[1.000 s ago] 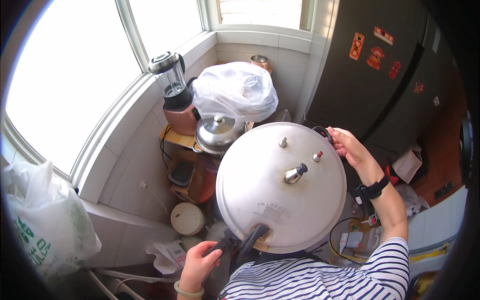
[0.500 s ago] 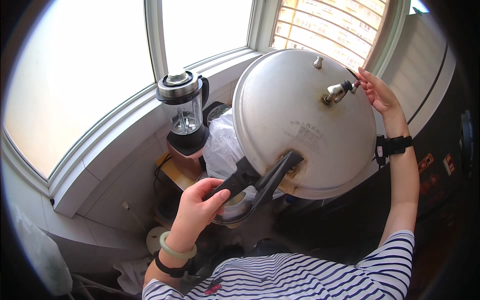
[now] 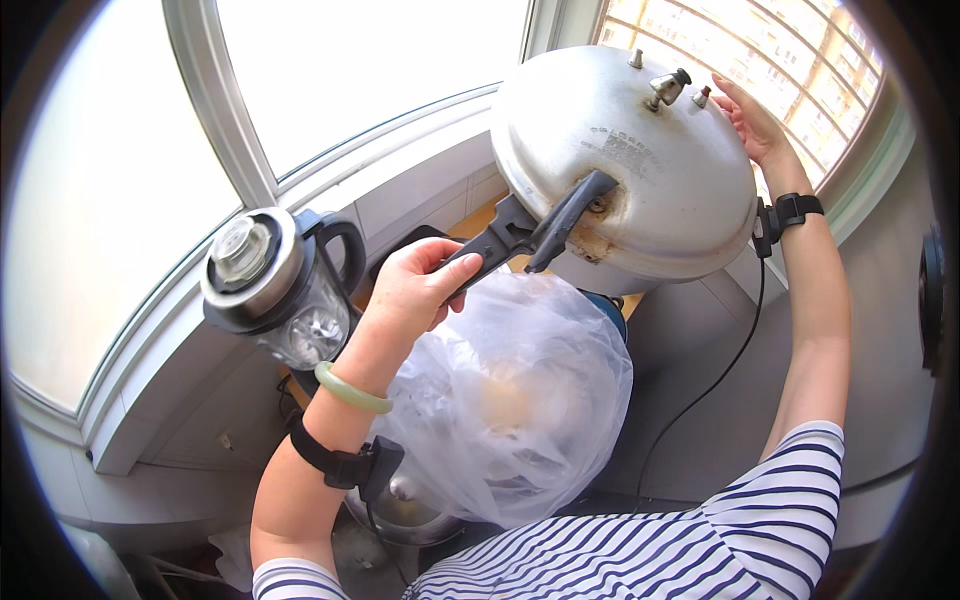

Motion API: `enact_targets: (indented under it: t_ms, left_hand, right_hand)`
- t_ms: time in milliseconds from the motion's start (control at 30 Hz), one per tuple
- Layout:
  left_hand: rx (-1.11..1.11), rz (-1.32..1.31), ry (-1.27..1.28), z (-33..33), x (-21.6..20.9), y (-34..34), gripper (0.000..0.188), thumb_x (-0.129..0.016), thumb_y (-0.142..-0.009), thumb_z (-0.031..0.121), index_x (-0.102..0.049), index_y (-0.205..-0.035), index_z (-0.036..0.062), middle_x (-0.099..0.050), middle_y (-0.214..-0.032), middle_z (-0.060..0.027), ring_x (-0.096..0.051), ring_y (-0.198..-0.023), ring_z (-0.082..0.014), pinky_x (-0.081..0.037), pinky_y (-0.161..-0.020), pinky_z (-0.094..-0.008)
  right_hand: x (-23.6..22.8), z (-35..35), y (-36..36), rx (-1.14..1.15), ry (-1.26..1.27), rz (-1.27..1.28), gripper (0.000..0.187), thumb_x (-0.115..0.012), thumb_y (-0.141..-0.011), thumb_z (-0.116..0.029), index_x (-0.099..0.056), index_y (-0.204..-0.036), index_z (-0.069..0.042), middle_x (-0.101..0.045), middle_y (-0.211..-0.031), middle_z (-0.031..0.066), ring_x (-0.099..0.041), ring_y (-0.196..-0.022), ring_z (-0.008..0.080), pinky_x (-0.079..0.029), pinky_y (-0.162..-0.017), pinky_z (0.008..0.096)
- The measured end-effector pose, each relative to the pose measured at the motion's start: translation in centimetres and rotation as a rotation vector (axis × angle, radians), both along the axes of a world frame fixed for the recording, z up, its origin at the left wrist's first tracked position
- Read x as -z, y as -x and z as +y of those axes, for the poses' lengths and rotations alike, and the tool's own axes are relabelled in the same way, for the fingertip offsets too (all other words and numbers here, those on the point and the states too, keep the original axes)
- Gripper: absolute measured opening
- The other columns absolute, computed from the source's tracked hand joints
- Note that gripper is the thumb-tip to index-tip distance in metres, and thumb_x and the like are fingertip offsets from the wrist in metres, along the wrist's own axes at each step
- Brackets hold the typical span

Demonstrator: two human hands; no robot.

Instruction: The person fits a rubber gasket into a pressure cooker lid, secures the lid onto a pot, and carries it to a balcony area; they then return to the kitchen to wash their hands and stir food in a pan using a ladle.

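Note:
With both arms raised I hold a large silver pressure cooker (image 3: 660, 170), its lid tilted toward me. The lid carries a weight valve and small metal fittings near its top, with brown stains around the handle mount. My left hand (image 3: 425, 280) is closed around the long black handle (image 3: 492, 245) at the cooker's lower left. At the far right rim, my right hand (image 3: 750, 120) grips the cooker's side; part of its fingers is hidden behind the rim. Below the cooker is a bulky translucent plastic bag (image 3: 510, 390), its contents unclear.
A blender (image 3: 290, 290) with a clear jug stands by the window, left of the bag. Beneath my left forearm sits a shiny metal lid or pot (image 3: 405, 510). A black cable (image 3: 715, 375) hangs from my right wristband. A tiled window ledge (image 3: 400, 170) runs behind.
The cooker has moved up and away from me in the view, still in both hands. The plastic bag now shows fully below it, and the blender appears farther left.

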State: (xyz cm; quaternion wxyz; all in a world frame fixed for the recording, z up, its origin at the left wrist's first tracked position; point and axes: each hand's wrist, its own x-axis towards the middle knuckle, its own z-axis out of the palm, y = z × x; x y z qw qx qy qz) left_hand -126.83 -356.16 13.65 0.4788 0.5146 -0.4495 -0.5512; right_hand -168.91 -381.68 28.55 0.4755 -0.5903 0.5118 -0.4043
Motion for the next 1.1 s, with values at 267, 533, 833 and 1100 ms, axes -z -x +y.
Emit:
enact_targets:
  t_ms: [267,533,833,1100]
  left_hand:
    - [0.003,-0.113,-0.074,-10.8,5.6,2.2,0.022,-0.064,-0.093,0.016,-0.062,-0.107,-0.0010,-0.058,-0.068,-0.0024,-0.041,-0.045,-0.0026,-0.028,-0.038,-0.0174]
    - [0.023,-0.205,-0.212,-16.1,12.1,3.3,0.025,-0.063,-0.093,0.019,-0.060,-0.109,-0.0005,-0.058,-0.066,-0.0026,-0.041,-0.045,-0.0035,-0.028,-0.040,-0.0193]
    - [0.046,-0.161,-0.344,-18.5,17.3,3.9,0.028,-0.066,-0.092,0.023,-0.061,-0.109,0.0014,-0.056,-0.064,-0.0002,-0.042,-0.046,-0.0043,-0.030,-0.041,-0.0205]
    - [0.046,-0.090,-0.388,-18.8,20.3,3.7,0.028,-0.065,-0.093,0.022,-0.058,-0.110,0.0021,-0.055,-0.063,-0.0015,-0.038,-0.041,-0.0057,-0.028,-0.039,-0.0218]
  right_hand:
    - [11.7,-10.3,1.9,0.013,-0.030,-0.090,0.053,-0.071,-0.082,-0.048,-0.062,-0.101,0.000,-0.064,-0.075,0.0006,-0.052,-0.051,-0.0002,-0.044,-0.043,0.0105]
    - [22.9,-16.1,1.9,0.099,-0.061,-0.081,0.050,-0.069,-0.082,-0.052,-0.062,-0.090,-0.003,-0.060,-0.071,0.0011,-0.056,-0.051,0.0030,-0.047,-0.043,0.0118]
    - [28.8,-18.0,3.0,0.172,-0.261,-0.091,0.068,-0.077,-0.076,-0.050,-0.053,-0.109,0.004,-0.060,-0.087,0.0115,-0.061,-0.071,0.0103,-0.050,-0.056,0.0187]
    - [30.1,-19.2,2.1,0.104,-0.259,-0.041,0.067,-0.077,-0.077,-0.049,-0.051,-0.109,0.004,-0.058,-0.090,0.0100,-0.059,-0.075,0.0137,-0.052,-0.065,0.0263]
